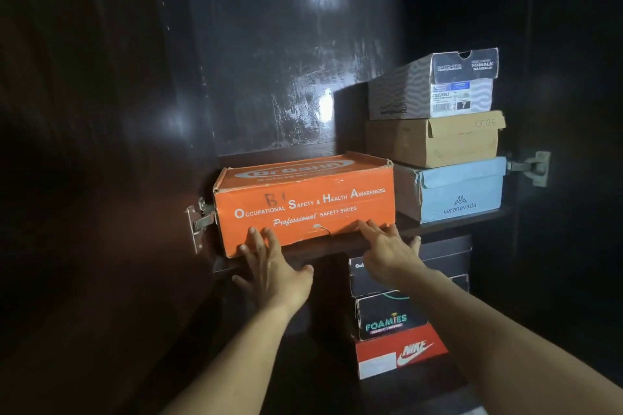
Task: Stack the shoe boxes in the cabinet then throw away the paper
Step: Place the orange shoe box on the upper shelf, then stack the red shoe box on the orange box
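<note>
Grip status: neither hand encloses anything. Your left hand (pixel 269 266) is spread flat, fingertips (pixel 253 234) touching the lower front face of the orange shoe box (pixel 303 205). Your right hand (pixel 387 253) is likewise spread, fingers laid against the same face near its right corner. Both are pushing contacts, not holds.

Location of the box: it sits on the upper shelf (pixel 337 244) of the cabinet (pixel 269 61), left half. Its front face overhangs or sits flush with the shelf lip; you cannot tell which from this angle.

Key relation: the box lies at 12 o'clock from both palms, straight ahead into the cabinet. Its long axis runs 9-to-3 across the shelf, with your hands set near either end of that axis. Left hand sits slightly lower and nearer the 9 o'clock end.

Neighbours: at 3 o'clock of the orange box, just beside it, a stack of three: blue box (pixel 462 192) at bottom, brown box (pixel 435 141) in the middle, grey patterned box (pixel 431 87) on top. Further boxes stand on the level below, at 5 o'clock.

Judgement: the stacking phase is in hand. The next push should be even on both hands, toward 12 o'clock, or the box will yaw into the blue one. No paper is visible.
</note>
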A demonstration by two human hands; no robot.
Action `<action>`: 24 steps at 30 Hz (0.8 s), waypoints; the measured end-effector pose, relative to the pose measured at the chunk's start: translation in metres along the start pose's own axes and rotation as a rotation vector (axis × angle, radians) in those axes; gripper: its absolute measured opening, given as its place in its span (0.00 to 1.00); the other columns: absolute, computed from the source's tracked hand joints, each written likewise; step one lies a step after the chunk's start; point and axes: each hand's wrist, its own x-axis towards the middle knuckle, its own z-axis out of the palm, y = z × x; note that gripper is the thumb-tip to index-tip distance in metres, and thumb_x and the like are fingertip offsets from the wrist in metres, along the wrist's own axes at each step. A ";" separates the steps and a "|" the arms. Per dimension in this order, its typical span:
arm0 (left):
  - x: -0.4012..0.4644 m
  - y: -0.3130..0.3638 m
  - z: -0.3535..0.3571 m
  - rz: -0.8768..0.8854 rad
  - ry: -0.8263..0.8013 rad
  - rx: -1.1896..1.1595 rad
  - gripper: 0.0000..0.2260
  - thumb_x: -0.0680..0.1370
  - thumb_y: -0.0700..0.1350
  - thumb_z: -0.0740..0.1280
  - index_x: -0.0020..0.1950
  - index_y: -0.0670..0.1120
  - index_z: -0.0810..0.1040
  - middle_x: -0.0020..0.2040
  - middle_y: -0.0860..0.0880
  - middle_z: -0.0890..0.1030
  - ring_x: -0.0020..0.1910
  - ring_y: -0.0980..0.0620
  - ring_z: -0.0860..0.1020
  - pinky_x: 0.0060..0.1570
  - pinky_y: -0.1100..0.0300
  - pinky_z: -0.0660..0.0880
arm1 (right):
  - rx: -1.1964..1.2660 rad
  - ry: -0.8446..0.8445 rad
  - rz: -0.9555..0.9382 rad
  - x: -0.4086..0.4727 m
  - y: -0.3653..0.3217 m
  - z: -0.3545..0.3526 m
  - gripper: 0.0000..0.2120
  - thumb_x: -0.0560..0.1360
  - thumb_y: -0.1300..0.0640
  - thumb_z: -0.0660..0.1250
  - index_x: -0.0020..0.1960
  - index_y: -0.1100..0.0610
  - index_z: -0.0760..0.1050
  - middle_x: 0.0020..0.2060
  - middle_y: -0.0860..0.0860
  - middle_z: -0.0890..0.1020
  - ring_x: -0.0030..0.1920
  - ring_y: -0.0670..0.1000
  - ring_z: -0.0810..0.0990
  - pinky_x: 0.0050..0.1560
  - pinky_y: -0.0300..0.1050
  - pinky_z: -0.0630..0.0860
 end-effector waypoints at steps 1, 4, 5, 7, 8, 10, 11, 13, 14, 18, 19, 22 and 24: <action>-0.001 0.001 0.000 0.001 0.001 0.005 0.45 0.75 0.52 0.71 0.80 0.51 0.42 0.79 0.49 0.35 0.77 0.44 0.34 0.72 0.35 0.40 | 0.015 0.009 -0.001 -0.001 0.000 -0.001 0.31 0.77 0.62 0.55 0.78 0.49 0.53 0.77 0.47 0.59 0.78 0.57 0.50 0.70 0.76 0.42; -0.008 0.010 0.001 0.053 0.026 0.062 0.43 0.75 0.52 0.71 0.80 0.51 0.45 0.80 0.45 0.38 0.77 0.42 0.35 0.73 0.36 0.40 | 0.047 0.052 0.016 -0.009 0.004 -0.009 0.25 0.77 0.60 0.56 0.74 0.50 0.61 0.69 0.53 0.71 0.73 0.57 0.63 0.71 0.72 0.48; -0.013 0.016 0.002 0.085 0.028 0.080 0.42 0.75 0.52 0.70 0.80 0.51 0.46 0.80 0.44 0.39 0.77 0.42 0.36 0.73 0.37 0.40 | 0.047 0.066 0.018 -0.014 0.008 -0.013 0.23 0.77 0.60 0.56 0.71 0.50 0.64 0.65 0.54 0.75 0.68 0.57 0.69 0.71 0.71 0.54; -0.024 0.032 0.005 0.156 -0.006 0.095 0.39 0.75 0.52 0.69 0.79 0.50 0.51 0.80 0.44 0.43 0.78 0.43 0.38 0.73 0.39 0.41 | 0.067 0.076 0.031 -0.026 0.021 -0.026 0.20 0.76 0.58 0.58 0.67 0.49 0.69 0.56 0.54 0.80 0.57 0.57 0.78 0.65 0.65 0.69; -0.031 0.042 0.006 0.189 -0.041 0.077 0.36 0.76 0.52 0.69 0.79 0.50 0.55 0.80 0.45 0.47 0.79 0.44 0.41 0.74 0.40 0.43 | 0.082 0.067 0.044 -0.035 0.030 -0.034 0.19 0.76 0.57 0.60 0.66 0.49 0.72 0.54 0.54 0.81 0.54 0.56 0.80 0.61 0.60 0.75; -0.046 0.061 0.009 0.257 -0.113 -0.003 0.28 0.75 0.51 0.70 0.74 0.48 0.67 0.77 0.46 0.63 0.77 0.44 0.56 0.73 0.46 0.56 | 0.071 0.068 0.057 -0.057 0.050 -0.050 0.17 0.75 0.58 0.64 0.63 0.51 0.76 0.54 0.54 0.82 0.53 0.56 0.81 0.56 0.52 0.79; -0.053 0.072 0.011 0.290 -0.164 -0.054 0.24 0.74 0.50 0.71 0.69 0.47 0.73 0.72 0.46 0.71 0.72 0.45 0.66 0.67 0.52 0.66 | 0.043 0.077 0.067 -0.070 0.062 -0.059 0.16 0.74 0.58 0.65 0.62 0.53 0.78 0.55 0.55 0.83 0.54 0.56 0.81 0.57 0.51 0.78; -0.069 0.094 0.018 0.334 -0.353 -0.102 0.23 0.72 0.50 0.73 0.65 0.46 0.77 0.64 0.47 0.78 0.61 0.46 0.77 0.55 0.59 0.72 | -0.007 0.080 0.111 -0.099 0.088 -0.075 0.15 0.73 0.58 0.66 0.58 0.56 0.81 0.54 0.55 0.84 0.54 0.57 0.82 0.57 0.51 0.78; -0.079 0.106 0.023 0.356 -0.476 -0.082 0.23 0.71 0.51 0.74 0.65 0.46 0.77 0.63 0.47 0.78 0.59 0.46 0.78 0.54 0.58 0.73 | -0.026 0.076 0.140 -0.115 0.101 -0.082 0.14 0.73 0.57 0.66 0.57 0.56 0.82 0.53 0.55 0.84 0.54 0.58 0.82 0.57 0.51 0.78; -0.123 0.152 0.051 0.548 -0.857 0.115 0.15 0.71 0.54 0.75 0.50 0.46 0.80 0.51 0.46 0.78 0.51 0.47 0.78 0.55 0.52 0.74 | -0.044 0.061 0.330 -0.189 0.154 -0.108 0.16 0.74 0.56 0.68 0.61 0.56 0.80 0.55 0.54 0.84 0.57 0.54 0.80 0.61 0.47 0.76; -0.136 0.163 0.059 0.595 -0.911 0.155 0.16 0.70 0.54 0.75 0.50 0.45 0.80 0.50 0.44 0.80 0.49 0.47 0.78 0.53 0.54 0.73 | -0.046 0.069 0.376 -0.207 0.167 -0.113 0.16 0.74 0.55 0.69 0.61 0.56 0.79 0.55 0.54 0.83 0.58 0.54 0.80 0.61 0.47 0.76; -0.174 0.190 0.089 0.685 -1.044 0.229 0.28 0.66 0.58 0.76 0.62 0.46 0.79 0.59 0.46 0.81 0.56 0.48 0.79 0.62 0.55 0.74 | -0.067 0.089 0.505 -0.259 0.202 -0.128 0.16 0.73 0.55 0.69 0.61 0.56 0.80 0.55 0.54 0.83 0.57 0.55 0.80 0.61 0.49 0.76; -0.202 0.203 0.113 0.736 -1.127 0.251 0.38 0.62 0.61 0.76 0.68 0.46 0.75 0.62 0.47 0.79 0.59 0.49 0.78 0.64 0.53 0.72 | -0.091 0.080 0.591 -0.295 0.225 -0.134 0.15 0.73 0.56 0.69 0.59 0.56 0.81 0.54 0.53 0.84 0.57 0.56 0.80 0.59 0.50 0.76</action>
